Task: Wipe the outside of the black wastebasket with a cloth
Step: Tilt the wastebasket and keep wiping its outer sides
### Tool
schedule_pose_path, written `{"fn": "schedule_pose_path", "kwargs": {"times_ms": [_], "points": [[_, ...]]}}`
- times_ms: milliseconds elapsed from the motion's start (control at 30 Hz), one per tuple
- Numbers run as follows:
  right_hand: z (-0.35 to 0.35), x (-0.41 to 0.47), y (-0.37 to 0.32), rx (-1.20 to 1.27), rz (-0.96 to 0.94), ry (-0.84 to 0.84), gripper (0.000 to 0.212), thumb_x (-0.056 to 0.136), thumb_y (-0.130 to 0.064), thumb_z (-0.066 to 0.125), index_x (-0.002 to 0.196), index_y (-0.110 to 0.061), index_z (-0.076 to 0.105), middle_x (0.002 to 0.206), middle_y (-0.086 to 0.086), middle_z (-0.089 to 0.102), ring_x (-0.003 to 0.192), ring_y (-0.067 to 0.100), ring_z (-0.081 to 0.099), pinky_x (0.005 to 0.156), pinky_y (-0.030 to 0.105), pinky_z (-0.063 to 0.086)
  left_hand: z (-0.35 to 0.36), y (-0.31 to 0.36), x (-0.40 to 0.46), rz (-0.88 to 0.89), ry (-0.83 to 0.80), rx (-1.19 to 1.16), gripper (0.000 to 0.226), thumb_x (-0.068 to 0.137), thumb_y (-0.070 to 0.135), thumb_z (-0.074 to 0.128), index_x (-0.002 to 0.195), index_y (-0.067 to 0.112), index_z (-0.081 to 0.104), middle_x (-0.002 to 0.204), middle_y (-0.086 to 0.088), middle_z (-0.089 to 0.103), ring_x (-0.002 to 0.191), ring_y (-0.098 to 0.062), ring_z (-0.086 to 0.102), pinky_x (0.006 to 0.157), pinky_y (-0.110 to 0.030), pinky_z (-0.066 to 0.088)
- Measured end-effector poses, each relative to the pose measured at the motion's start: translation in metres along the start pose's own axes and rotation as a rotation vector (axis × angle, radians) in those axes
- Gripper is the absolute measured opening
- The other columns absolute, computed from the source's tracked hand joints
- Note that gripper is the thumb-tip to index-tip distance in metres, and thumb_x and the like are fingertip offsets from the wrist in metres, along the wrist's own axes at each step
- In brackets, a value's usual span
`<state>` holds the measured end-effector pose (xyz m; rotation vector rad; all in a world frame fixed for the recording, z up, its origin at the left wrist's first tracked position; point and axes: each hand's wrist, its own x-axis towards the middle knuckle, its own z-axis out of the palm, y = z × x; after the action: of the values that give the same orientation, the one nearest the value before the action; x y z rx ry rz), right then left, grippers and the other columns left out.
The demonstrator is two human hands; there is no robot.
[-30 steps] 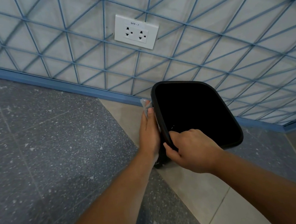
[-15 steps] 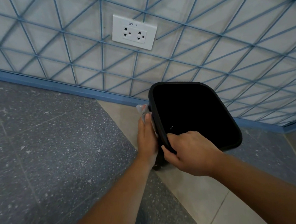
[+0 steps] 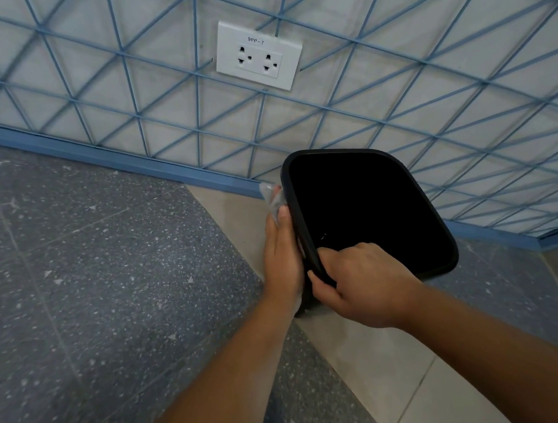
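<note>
Over the last second the left hand [image 3: 283, 262], flat against the outer left wall of the black wastebasket [image 3: 367, 209], has slid from a spot near the rim corner to one lower along that wall, toward the near side. The pale cloth [image 3: 271, 198] under it now shows further beyond the fingertips, at the far-left corner of the rim. The wastebasket has tilted slightly, with its near-left corner drawn closer under the right hand [image 3: 364, 285].

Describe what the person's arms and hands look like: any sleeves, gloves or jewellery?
Both forearms are bare as far as the picture shows; no sleeve edge is visible. The left hand and right hand wear no gloves. No watch, bracelet or ring shows on the visible sides of the wrists and fingers. There are no markings or straps.
</note>
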<state>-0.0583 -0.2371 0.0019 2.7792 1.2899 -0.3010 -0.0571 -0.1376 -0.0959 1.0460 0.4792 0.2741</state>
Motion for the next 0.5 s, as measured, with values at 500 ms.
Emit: {"fn": "schedule_pose_path", "kwargs": {"times_ms": [500], "points": [[-0.002, 0.003, -0.003, -0.008, 0.006, 0.01, 0.031, 0.098, -0.043, 0.032, 0.079, -0.022, 0.045, 0.066, -0.002, 0.056, 0.057, 0.017, 0.055, 0.06, 0.032, 0.043, 0.001, 0.005, 0.011, -0.054, 0.058, 0.019, 0.033, 0.116, 0.038, 0.038, 0.135, 0.026, 0.061, 0.111, 0.02, 0.068, 0.088, 0.02, 0.067, 0.073, 0.002, 0.048]]}}
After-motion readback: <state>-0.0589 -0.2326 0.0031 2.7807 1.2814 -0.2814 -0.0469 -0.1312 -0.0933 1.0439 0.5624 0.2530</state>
